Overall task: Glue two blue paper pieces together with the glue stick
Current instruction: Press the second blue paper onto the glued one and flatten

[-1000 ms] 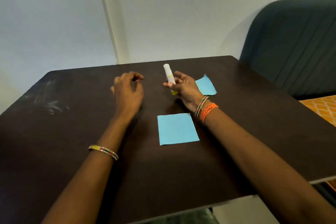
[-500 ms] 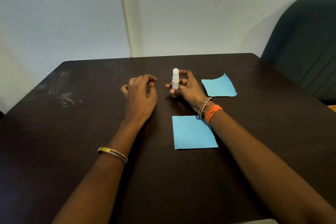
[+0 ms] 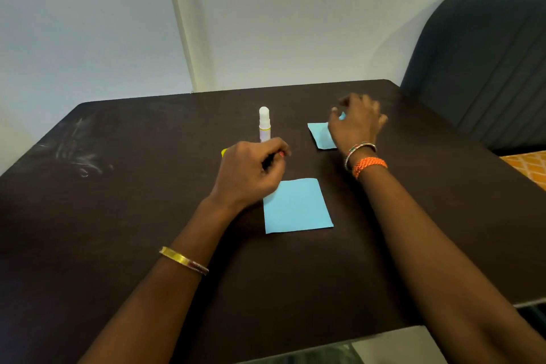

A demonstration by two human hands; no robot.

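Note:
The white glue stick [image 3: 264, 124] stands upright on the dark table [image 3: 118, 216]. Its lower end is hidden behind the curled fingers of my left hand [image 3: 251, 171], which closes around it. A small yellow bit [image 3: 224, 152] peeks out at that hand's left edge; I cannot tell what it is. One blue paper square [image 3: 297, 207] lies flat just right of my left wrist. My right hand [image 3: 356, 124], blurred and with fingers spread, hovers over the second blue paper [image 3: 320, 134] farther back and covers most of it.
A dark green padded seat back [image 3: 484, 68] rises behind the table's right corner. An orange patterned cushion [image 3: 529, 165] shows at the right edge. White scuff marks [image 3: 76, 154] are on the table's left side. A pale wall stands behind the table.
My right hand let go of the glue stick and moved right and back to the far blue paper. My left hand shifted right and closed on the stick's lower end.

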